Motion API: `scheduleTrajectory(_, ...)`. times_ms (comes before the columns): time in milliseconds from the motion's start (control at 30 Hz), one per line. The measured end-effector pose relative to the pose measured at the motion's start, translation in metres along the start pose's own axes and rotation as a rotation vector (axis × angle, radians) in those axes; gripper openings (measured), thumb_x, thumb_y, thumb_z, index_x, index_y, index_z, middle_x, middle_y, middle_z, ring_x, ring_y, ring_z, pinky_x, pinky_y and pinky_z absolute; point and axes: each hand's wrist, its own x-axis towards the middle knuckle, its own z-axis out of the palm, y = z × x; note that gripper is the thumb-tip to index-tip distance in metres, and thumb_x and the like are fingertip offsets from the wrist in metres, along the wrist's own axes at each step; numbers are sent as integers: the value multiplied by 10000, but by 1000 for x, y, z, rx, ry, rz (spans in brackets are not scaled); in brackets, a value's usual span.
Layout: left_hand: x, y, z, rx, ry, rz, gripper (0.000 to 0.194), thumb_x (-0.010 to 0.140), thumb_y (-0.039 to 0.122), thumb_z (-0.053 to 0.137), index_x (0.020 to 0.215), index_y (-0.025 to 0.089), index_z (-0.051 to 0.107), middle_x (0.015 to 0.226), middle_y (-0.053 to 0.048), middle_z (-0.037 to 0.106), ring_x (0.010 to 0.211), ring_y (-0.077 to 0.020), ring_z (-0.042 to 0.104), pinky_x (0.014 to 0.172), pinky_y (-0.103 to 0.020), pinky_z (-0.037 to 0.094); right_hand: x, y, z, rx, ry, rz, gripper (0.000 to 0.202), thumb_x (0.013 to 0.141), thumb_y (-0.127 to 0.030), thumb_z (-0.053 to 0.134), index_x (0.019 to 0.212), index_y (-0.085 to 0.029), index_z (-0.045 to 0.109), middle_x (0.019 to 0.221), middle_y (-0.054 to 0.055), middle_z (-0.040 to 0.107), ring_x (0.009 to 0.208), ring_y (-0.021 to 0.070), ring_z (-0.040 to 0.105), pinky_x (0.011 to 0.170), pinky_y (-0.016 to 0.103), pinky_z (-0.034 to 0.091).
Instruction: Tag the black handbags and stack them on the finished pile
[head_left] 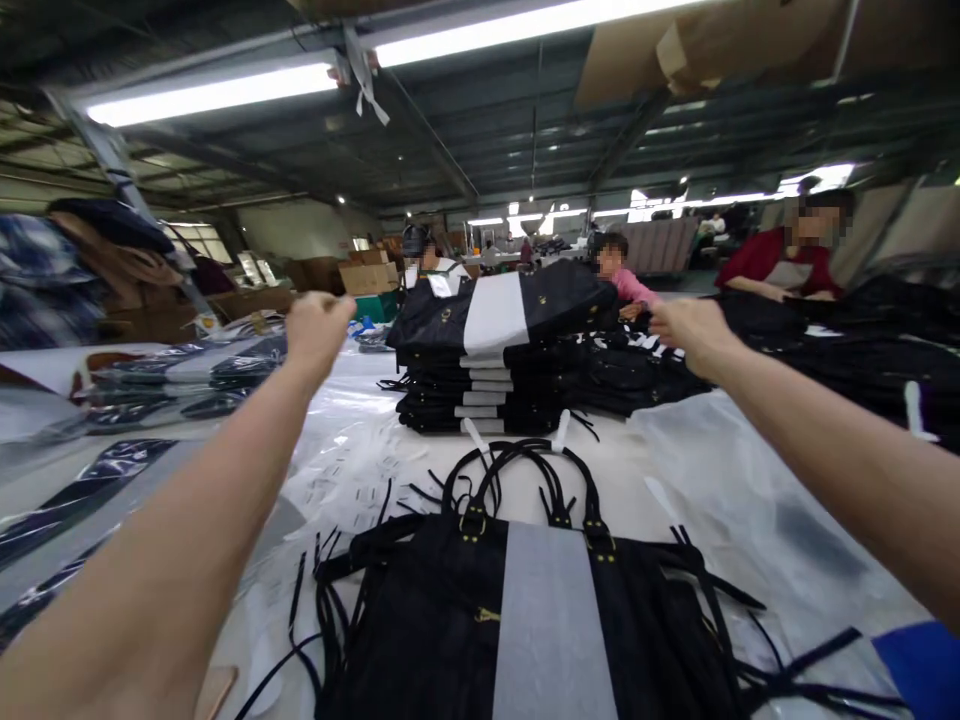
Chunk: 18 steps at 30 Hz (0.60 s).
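Note:
Both arms reach forward and apart over the table. My left hand (319, 325) is raised at the left, its fingers curled together; anything in them is too small to make out. On the other side my right hand (694, 330) is pinched, its fingertips near the black stack, and what it may hold cannot be seen. Between the forearms a black handbag (427, 620) lies flat, its handles pointing away and a pale strip (551, 620) across its middle. Beyond it stands a stack of black bags (562, 300), each with a similar strip.
Plastic-wrapped bags (195, 370) lie at the left. Clear plastic sheeting (750, 480) covers the table's right side, with a blue item (922, 665) at its corner. Further black bags (885, 370) are piled at the right. Several people work beyond the table.

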Motion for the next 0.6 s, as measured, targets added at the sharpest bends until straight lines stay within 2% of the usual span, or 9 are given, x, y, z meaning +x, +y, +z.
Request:
scheduleTrajectory(33,-29,-2,17,0,-115,50,618,837,443,285,1047,-84,530,1066,-135,600,1033,-223,517,871,-363,381,-11,22,12,-32,-8,7,485,789,-353,391,1010,33,583,963,168,648,867,213,614,706,255,439)
scheduleTrajectory(100,-102,-2,50,-11,-283,114,406,823,318,407,1011,12,598,991,-91,646,947,-177,577,841,-299,422,-50,61,34,-109,-120,-9,294,739,-264,525,901,-50,646,816,124,681,799,227,632,710,307,471)
scheduleTrajectory(167,-179,1,74,-26,-428,184,232,759,205,528,920,88,645,966,-71,662,919,-163,596,841,-271,444,-105,90,48,-310,-347,-165,248,774,-237,487,897,-104,657,871,109,673,834,225,624,767,344,472)
scheduleTrajectory(233,-251,6,84,-34,-583,355,260,797,201,494,1021,145,614,1077,-81,623,1008,-182,563,896,-329,434,-168,110,53,-470,-425,-296,262,806,-213,438,949,-140,645,936,104,652,883,219,606,809,359,462)
scheduleTrajectory(333,-331,10,73,-5,-689,518,419,844,319,438,1237,180,474,1283,-88,487,1211,-232,408,973,-408,377,-260,127,49,-552,-497,-444,297,845,-229,423,1092,-187,582,1086,93,592,980,206,564,841,357,459)
scheduleTrajectory(400,-363,10,58,43,-735,592,522,839,383,438,1325,211,358,1364,-83,391,1267,-261,327,994,-452,341,-309,135,43,-594,-500,-555,343,848,-264,450,1178,-206,525,1191,91,538,1086,217,506,905,380,427)
scheduleTrajectory(467,-381,8,44,91,-772,649,563,836,399,437,1357,244,291,1396,-80,338,1277,-269,309,995,-471,327,-345,142,36,-640,-510,-687,411,849,-305,466,1250,-213,461,1262,89,490,1169,236,439,970,424,369)
scheduleTrajectory(533,-386,2,29,153,-753,648,542,846,398,414,1353,243,303,1392,-87,344,1280,-274,301,1004,-486,297,-366,149,30,-691,-513,-794,461,857,-334,454,1298,-206,405,1292,94,468,1207,253,399,1003,470,312)
scheduleTrajectory(600,-386,-6,13,255,-665,552,508,855,380,390,1333,211,351,1378,-106,364,1290,-293,274,1018,-511,247,-378,156,24,-743,-480,-836,481,864,-347,438,1318,-202,376,1304,102,457,1224,269,376,1005,505,282)
